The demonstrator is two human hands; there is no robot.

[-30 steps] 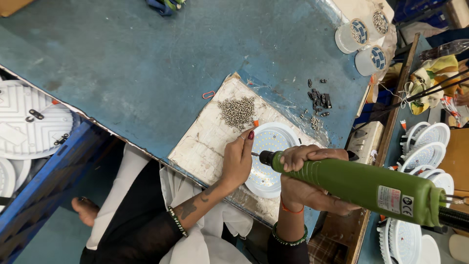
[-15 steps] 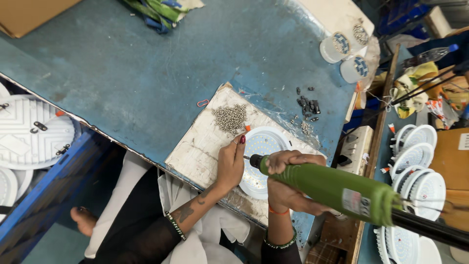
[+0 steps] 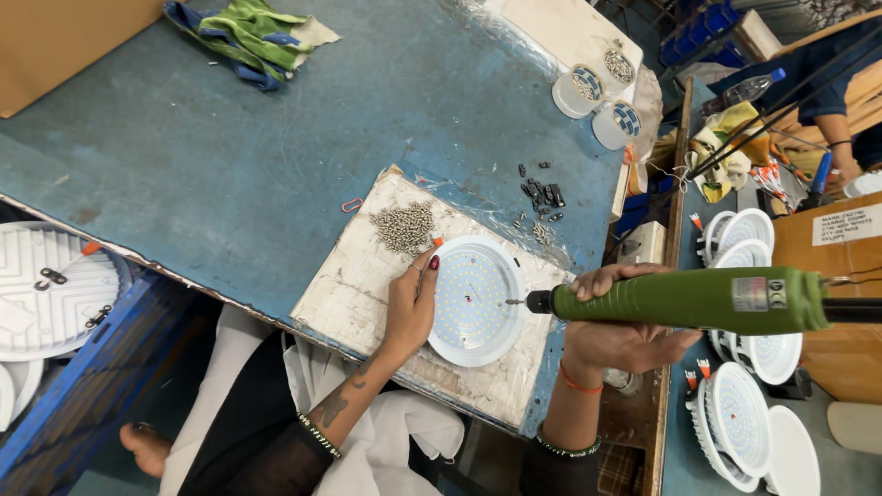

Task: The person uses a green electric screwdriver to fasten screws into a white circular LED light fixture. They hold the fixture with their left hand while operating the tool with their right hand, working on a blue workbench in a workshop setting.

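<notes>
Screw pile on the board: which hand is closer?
Left. The left hand rests on the round white light panel's rim, fingertips just below the screw pile. The right hand grips the green electric screwdriver across the panel, well away.

Brown cardboard box (image 3: 831, 276) at right — white rectangular label (image 3: 846, 223) on it.

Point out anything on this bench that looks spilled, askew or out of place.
Small dark parts lie scattered loose on the blue table beyond the board, not in a cup. A crumpled green cloth sits at the far edge. The silver screws form a loose heap. Nothing looks damaged.
</notes>
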